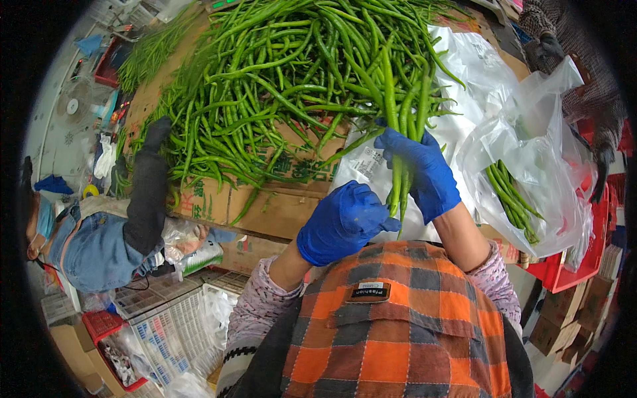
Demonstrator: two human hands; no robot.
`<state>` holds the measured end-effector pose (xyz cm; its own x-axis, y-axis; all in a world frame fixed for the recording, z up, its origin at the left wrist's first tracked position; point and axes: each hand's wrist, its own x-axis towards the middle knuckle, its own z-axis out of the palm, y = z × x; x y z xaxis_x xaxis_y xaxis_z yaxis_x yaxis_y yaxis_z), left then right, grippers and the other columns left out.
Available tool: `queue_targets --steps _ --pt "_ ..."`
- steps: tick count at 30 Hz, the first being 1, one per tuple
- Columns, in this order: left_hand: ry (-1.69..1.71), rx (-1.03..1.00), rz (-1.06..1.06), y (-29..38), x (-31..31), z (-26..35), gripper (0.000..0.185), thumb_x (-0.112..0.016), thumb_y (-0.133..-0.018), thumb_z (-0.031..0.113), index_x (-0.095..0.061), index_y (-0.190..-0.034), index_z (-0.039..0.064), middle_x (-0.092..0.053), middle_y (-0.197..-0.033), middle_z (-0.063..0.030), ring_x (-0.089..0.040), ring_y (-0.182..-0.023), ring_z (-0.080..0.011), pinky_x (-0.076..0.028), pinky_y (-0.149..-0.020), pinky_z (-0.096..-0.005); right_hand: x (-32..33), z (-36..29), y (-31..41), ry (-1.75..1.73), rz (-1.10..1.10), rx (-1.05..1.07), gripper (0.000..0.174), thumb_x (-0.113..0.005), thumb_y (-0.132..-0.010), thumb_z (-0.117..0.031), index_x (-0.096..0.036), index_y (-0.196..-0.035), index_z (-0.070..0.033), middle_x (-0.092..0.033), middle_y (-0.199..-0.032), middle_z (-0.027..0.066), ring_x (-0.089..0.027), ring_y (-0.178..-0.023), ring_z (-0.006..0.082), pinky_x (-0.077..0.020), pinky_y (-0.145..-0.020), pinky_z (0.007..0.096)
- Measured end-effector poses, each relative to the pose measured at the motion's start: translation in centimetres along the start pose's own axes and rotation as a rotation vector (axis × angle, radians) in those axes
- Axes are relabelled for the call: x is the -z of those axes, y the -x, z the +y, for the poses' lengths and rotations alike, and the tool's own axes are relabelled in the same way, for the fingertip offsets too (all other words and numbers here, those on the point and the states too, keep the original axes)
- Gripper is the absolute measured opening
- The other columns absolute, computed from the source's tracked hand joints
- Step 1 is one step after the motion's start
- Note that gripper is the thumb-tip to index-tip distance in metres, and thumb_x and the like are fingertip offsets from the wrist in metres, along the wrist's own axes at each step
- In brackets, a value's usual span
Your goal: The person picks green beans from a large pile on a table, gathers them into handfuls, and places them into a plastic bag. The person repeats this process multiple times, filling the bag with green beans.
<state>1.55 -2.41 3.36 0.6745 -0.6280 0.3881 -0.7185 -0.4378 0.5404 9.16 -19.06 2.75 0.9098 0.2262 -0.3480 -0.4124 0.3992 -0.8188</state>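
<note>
My right hand, in a blue glove, grips a small bunch of long green chili peppers. The bunch stands nearly upright, its lower ends hanging below my palm. Beside those ends is my left hand, also blue-gloved, with curled fingers and its fingertips close to the peppers. Whether it pinches one is hidden. A large heap of green chili peppers lies beyond both hands on flattened cardboard. Under my right hand spreads a white plastic sheet or bag bearing printed writing.
To the right, a clear plastic bag holds several green peppers over a red crate. A person in a denim jacket reaches a dark-gloved hand to the heap's left. Another person's dark-gloved hand is at upper right.
</note>
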Motion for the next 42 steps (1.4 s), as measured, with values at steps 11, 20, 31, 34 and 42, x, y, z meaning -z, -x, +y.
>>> queue_targets --steps 11,20,31,34,42 --pt "0.235 0.448 0.039 1.6 2.0 -1.0 0.017 -0.078 -0.071 0.011 -0.071 -0.087 0.008 -0.064 -0.076 -0.0059 -0.058 -0.068 -0.0196 -0.046 -0.062 -0.0315 2.1 -1.4 -0.6 -0.103 -0.078 0.085 0.034 -0.065 -0.086 -0.01 -0.055 -0.117 0.0 -0.066 -0.099 0.0096 -0.064 -0.088 0.0163 -0.0509 -0.073 0.0258" --pt "-0.375 0.636 0.29 1.9 0.4 -8.8 0.034 -0.078 -0.073 0.027 -0.068 -0.095 0.003 -0.065 -0.089 -0.0147 -0.063 -0.083 -0.0312 -0.048 -0.072 -0.0399 1.5 -1.3 0.1 -0.156 -0.052 0.049 0.042 -0.065 -0.084 -0.006 -0.052 -0.123 0.0 -0.067 -0.106 0.0123 -0.064 -0.081 0.0147 -0.0519 -0.07 0.0239" --pt "0.759 1.128 0.164 3.3 0.6 -9.4 0.019 -0.063 -0.084 0.021 -0.063 -0.083 0.002 -0.069 -0.084 -0.0116 -0.065 -0.066 -0.018 -0.047 -0.053 -0.0298 2.5 0.3 0.3 -0.084 -0.016 -0.062 0.036 -0.067 -0.084 -0.013 -0.058 -0.117 -0.001 -0.066 -0.094 0.0056 -0.06 -0.076 0.0107 -0.0486 -0.07 0.0212" --pt "1.389 1.104 0.286 6.5 1.6 -5.2 0.015 -0.06 -0.085 0.015 -0.06 -0.094 0.004 -0.069 -0.097 -0.0125 -0.066 -0.067 -0.0176 -0.046 -0.053 -0.0242 2.2 1.0 0.5 -0.075 0.003 -0.11 0.035 -0.068 -0.083 -0.013 -0.058 -0.115 0.0 -0.067 -0.092 0.0055 -0.061 -0.074 0.0112 -0.0487 -0.069 0.0211" --pt "1.018 1.096 0.189 10.2 1.6 1.6 0.013 -0.062 -0.09 0.011 -0.058 -0.096 0.001 -0.067 -0.091 -0.0127 -0.067 -0.068 -0.0181 -0.049 -0.057 -0.0255 0.1 2.1 1.9 0.066 -0.005 -0.062 0.039 -0.071 -0.079 -0.016 -0.058 -0.113 0.0 -0.06 -0.081 0.0024 -0.052 -0.065 0.0099 -0.0428 -0.06 0.023"
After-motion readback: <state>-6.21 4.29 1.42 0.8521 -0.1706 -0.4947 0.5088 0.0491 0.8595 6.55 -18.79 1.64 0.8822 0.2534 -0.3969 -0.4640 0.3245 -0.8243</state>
